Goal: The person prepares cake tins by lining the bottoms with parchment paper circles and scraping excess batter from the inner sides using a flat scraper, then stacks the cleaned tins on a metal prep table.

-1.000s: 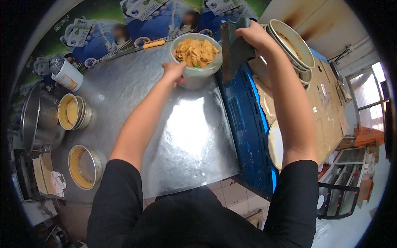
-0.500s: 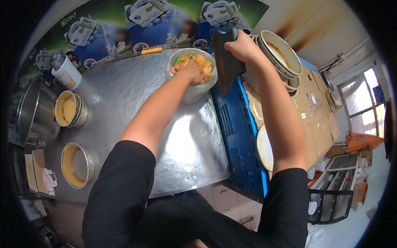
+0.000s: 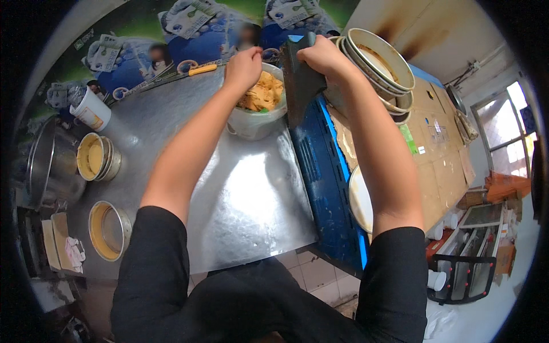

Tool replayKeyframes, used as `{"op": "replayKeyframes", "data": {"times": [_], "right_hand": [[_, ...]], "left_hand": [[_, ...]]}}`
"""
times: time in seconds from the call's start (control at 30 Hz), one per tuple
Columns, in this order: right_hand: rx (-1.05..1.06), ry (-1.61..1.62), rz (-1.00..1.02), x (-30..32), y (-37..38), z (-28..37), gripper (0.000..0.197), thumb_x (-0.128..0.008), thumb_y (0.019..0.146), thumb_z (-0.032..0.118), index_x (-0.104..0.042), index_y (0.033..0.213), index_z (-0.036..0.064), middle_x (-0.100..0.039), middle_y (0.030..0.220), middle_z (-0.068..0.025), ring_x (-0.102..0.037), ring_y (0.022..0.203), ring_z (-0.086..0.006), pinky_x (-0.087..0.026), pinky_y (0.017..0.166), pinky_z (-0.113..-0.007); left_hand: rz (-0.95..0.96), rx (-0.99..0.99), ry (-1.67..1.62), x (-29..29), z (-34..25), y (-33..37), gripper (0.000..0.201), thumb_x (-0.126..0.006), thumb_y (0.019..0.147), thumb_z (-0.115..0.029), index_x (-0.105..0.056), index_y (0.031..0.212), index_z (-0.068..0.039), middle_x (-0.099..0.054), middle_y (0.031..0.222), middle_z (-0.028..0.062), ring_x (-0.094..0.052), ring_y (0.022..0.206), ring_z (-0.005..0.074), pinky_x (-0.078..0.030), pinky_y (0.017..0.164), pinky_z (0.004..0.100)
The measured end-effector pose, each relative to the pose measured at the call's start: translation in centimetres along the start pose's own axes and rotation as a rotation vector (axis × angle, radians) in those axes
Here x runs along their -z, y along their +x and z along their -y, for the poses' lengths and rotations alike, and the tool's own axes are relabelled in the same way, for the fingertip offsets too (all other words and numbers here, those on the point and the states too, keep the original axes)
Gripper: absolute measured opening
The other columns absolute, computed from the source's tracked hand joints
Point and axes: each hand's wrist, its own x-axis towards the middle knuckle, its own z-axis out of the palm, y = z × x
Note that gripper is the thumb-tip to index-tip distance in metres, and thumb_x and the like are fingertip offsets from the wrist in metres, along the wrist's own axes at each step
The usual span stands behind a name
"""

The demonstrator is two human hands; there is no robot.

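Observation:
A whitish translucent bucket stands at the far end of the metal table, with orange-yellow food and bits of green inside. My left hand is above the bucket's left rim, fingers drawn together; whatever they pinch, if anything, is too small to tell. To the right of the bucket, my right hand grips the upper end of a dark grey, flat, tapering tool. That tool hangs upright over the blue crate's far end, its broad face beside the bucket.
Stacked round pans stand on cardboard at the right, beyond the blue crate. On the metal table are small round tins, a ring-shaped tin, a white tub and a yellow-handled knife. A steel bowl sits far left.
My left hand has come up out of the food to the bucket's left side, its fingers now together. The right hand still holds the dark tool, slightly farther left in view.

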Motion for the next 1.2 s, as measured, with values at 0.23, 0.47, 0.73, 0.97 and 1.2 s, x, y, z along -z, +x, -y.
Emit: {"op": "replayKeyframes", "data": {"times": [0.23, 0.47, 0.73, 0.97, 1.2], "right_hand": [[-0.028, 0.142, 0.139, -2.8, 1.7, 1.4, 0.025, -0.058, 0.067, 0.018, -0.062, 0.076, -0.0054, -0.06, 0.072, -0.0127, -0.056, 0.061, -0.022, -0.045, 0.055, -0.034], [-0.072, 0.325, -0.114, -2.9, -0.9, 1.7, 0.024, -0.06, 0.071, 0.021, -0.058, 0.086, 0.0021, -0.058, 0.074, -0.0069, -0.055, 0.063, -0.0172, -0.044, 0.057, -0.031], [-0.204, 0.827, -0.175, -10.8, -18.3, -4.6, 0.04, -0.067, 0.074, 0.021, -0.053, 0.104, -0.0008, -0.06, 0.094, -0.0089, -0.057, 0.083, -0.0194, -0.045, 0.077, -0.029], [-0.641, 0.905, 0.01, -22.2, -29.3, -6.5, 0.055, -0.066, 0.075, 0.019, -0.043, 0.12, -0.0047, -0.056, 0.109, -0.0134, -0.055, 0.097, -0.0219, -0.044, 0.082, -0.03], [-0.503, 0.865, 0.018, -20.6, -33.5, -4.5, 0.044, -0.064, 0.081, 0.019, -0.048, 0.117, -0.0004, -0.058, 0.107, -0.0109, -0.057, 0.092, -0.0185, -0.046, 0.079, -0.031]], "left_hand": [[-0.27, 0.058, -0.472, -3.9, 2.3, -1.2, 0.062, -0.044, 0.087, -0.033, -0.029, 0.132, 0.007, -0.034, 0.134, 0.0276, -0.035, 0.126, 0.0339, -0.03, 0.102, 0.0389], [-0.139, 0.06, -0.287, 7.4, 0.0, -11.4, 0.034, -0.047, 0.089, -0.027, -0.053, 0.116, -0.007, -0.06, 0.109, 0.0124, -0.059, 0.096, 0.0271, -0.045, 0.084, 0.0373], [-1.023, 0.578, 0.723, 34.4, 21.0, -43.9, 0.058, -0.069, 0.073, -0.019, -0.045, 0.121, 0.002, -0.049, 0.115, 0.0173, -0.047, 0.108, 0.0282, -0.038, 0.091, 0.0371], [-0.57, 1.315, -0.368, 39.6, 28.4, -51.4, 0.05, -0.054, 0.083, -0.022, -0.039, 0.127, -0.004, -0.046, 0.127, 0.0126, -0.044, 0.116, 0.0241, -0.031, 0.098, 0.0374], [-0.389, 0.38, -0.104, 27.8, 17.9, -42.3, 0.055, -0.047, 0.084, -0.007, -0.033, 0.137, -0.01, -0.035, 0.137, 0.0118, -0.032, 0.128, 0.0248, -0.026, 0.105, 0.0374]]}}
